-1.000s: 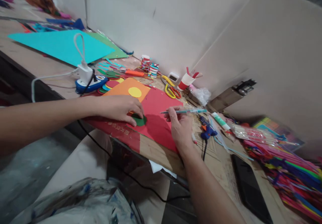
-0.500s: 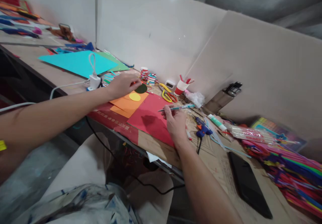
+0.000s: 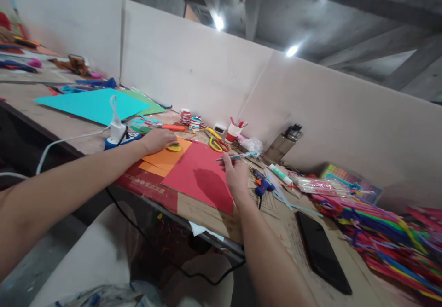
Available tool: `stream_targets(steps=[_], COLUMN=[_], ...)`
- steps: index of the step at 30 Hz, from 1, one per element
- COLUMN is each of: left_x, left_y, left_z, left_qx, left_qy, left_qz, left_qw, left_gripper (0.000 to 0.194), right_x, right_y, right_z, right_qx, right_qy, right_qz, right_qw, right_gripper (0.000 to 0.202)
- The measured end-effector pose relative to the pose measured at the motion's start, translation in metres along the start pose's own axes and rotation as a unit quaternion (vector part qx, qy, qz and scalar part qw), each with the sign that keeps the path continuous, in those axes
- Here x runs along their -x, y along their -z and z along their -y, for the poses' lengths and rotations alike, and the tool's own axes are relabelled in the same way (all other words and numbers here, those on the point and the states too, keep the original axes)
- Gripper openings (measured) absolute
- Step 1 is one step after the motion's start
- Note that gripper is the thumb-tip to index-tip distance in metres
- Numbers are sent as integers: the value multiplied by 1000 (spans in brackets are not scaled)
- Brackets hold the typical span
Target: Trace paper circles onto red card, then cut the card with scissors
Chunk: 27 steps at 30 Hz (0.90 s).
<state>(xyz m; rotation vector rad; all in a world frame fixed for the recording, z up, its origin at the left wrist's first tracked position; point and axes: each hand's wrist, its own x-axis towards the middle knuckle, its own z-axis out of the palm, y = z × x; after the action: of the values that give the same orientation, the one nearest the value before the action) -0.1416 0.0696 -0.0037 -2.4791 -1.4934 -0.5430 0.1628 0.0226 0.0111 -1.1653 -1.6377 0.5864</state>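
Observation:
My left hand [image 3: 161, 140] is over the orange paper [image 3: 159, 160], its fingertips closed at the edge of a yellow disc [image 3: 174, 147]. What those fingers hold, if anything, is hidden. A pen [image 3: 241, 156] with a light blue-green barrel is held in my right hand [image 3: 235, 171], its tip pointing left above the red sheet [image 3: 196, 173]. The red sheet lies beside the orange paper, near the table's front edge, with the shadow of my right hand on it.
Behind the papers are yellow-handled scissors [image 3: 214, 140] and a cup of red sticks [image 3: 234, 131]. To the right lie a blue glue gun [image 3: 264, 186], a black phone [image 3: 322, 251] and pipe cleaners [image 3: 383, 226]. A turquoise sheet [image 3: 95, 104] and a white plug [image 3: 117, 131] are left.
The view has tilted upward. My left hand has come down onto the orange paper by the yellow disc, and the dark green disc at its fingertips is no longer visible. My right hand still holds the pen.

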Motion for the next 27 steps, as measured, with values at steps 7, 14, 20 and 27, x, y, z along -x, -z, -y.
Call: stream_targets(steps=[7, 14, 20, 27], left_x=[-1, -8, -34, -54], left_y=[-7, -3, 1, -2], left_z=[7, -9, -44, -59], left_qx=[56, 124, 213, 380], left_qy=[86, 166, 236, 280], left_qz=[2, -26, 92, 100], left_qw=[995, 978, 944, 876], left_gripper=[47, 41, 29, 19], right_x=[-13, -24, -24, -22], right_y=[20, 43, 39, 28], right_z=[-2, -8, -36, -51], right_qx=[-32, -34, 231, 315], right_qy=[0, -34, -94, -71], right_qz=[-69, -138, 17, 75], right_qw=[997, 989, 968, 943], right_gripper=[43, 36, 20, 20])
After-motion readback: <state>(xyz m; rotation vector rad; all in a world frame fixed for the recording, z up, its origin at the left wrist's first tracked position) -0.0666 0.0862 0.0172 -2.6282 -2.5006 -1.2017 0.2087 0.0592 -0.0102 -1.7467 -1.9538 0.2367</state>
